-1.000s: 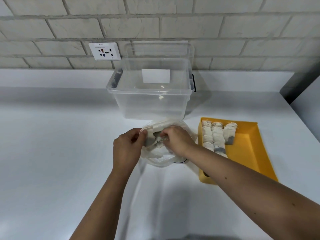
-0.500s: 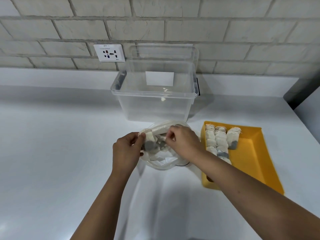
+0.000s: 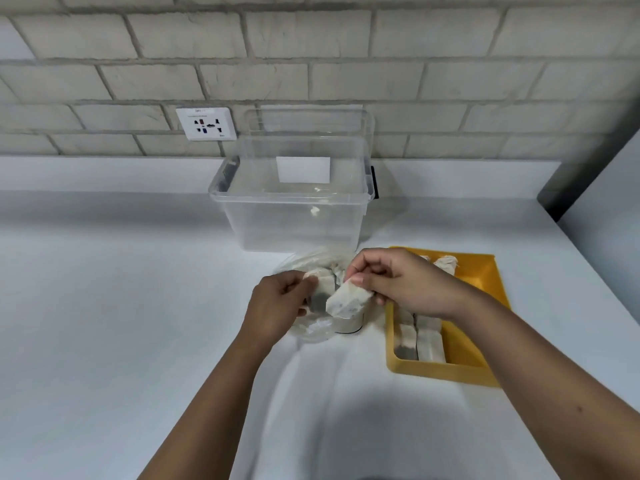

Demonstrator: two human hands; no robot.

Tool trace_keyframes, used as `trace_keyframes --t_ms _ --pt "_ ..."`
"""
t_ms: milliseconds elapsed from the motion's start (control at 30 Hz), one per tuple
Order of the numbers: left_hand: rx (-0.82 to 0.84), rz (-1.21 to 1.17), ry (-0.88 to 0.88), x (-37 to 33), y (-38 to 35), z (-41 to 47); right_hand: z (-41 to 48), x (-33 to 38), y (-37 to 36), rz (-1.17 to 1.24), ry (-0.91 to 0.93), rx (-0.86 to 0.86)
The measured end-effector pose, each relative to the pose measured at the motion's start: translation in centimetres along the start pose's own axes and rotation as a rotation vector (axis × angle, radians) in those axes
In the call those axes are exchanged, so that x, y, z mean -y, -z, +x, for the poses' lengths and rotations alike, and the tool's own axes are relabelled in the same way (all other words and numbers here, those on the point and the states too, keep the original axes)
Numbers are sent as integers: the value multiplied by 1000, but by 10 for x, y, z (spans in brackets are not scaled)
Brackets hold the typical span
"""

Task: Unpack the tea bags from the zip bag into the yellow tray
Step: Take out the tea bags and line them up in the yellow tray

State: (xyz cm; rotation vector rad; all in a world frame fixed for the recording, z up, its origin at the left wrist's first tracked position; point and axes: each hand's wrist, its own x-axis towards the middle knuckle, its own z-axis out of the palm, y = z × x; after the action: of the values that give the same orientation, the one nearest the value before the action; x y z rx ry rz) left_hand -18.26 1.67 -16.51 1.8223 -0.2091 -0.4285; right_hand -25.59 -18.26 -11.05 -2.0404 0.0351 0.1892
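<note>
White counter (image 3: 104, 306), brick wall (image 3: 311, 46) behind: right hand (image 3: 412, 285), half a second ago inside the zip bag (image 3: 313, 329) mid-counter, now pinches a tea bag (image 3: 348, 301) lifted clear while left hand (image 3: 277, 306) grips the bag's lip; likely next, the yellow tray (image 3: 443, 374) toward the right edge.

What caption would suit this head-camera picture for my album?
Right hand pinches a tea bag above the zip bag gripped by the left hand, beside the yellow tray.

zip bag (image 3: 313, 329): clear plastic | yellow tray (image 3: 485, 275): seemingly matt plastic
</note>
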Motion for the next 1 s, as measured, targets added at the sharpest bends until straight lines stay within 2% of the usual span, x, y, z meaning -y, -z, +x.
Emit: trace_keyframes --t_ms 67,167,233,367,500,667,767,867,933,1000 --pt "102 -54 37 -6 -5 -4 1 4 4 -40 16 17" --pt "195 -215 135 -13 -11 -10 5 4 2 -30 -23 -114" --pt "199 -264 162 -13 -14 -12 5 2 1 20 -72 -174" --pt "188 -268 179 -12 -17 -15 2 -4 1 233 -125 -153" --pt "183 -264 171 -14 -23 -15 -6 -8 2 272 -143 -173" --pt "168 -203 115 -23 -34 -12 -27 -8 18 41 -101 -242" --pt "172 -170 75 -28 -42 -9 -45 -8 42 -104 -100 -360" --pt "182 -147 51 -32 -53 -6 -57 -19 72 -381 -102 -509" --pt "201 -132 44 -34 -62 -3 -62 -33 87 -578 -161 -540" --pt "225 -124 39 -35 -71 -1 -64 -50 95 -691 -253 -496"
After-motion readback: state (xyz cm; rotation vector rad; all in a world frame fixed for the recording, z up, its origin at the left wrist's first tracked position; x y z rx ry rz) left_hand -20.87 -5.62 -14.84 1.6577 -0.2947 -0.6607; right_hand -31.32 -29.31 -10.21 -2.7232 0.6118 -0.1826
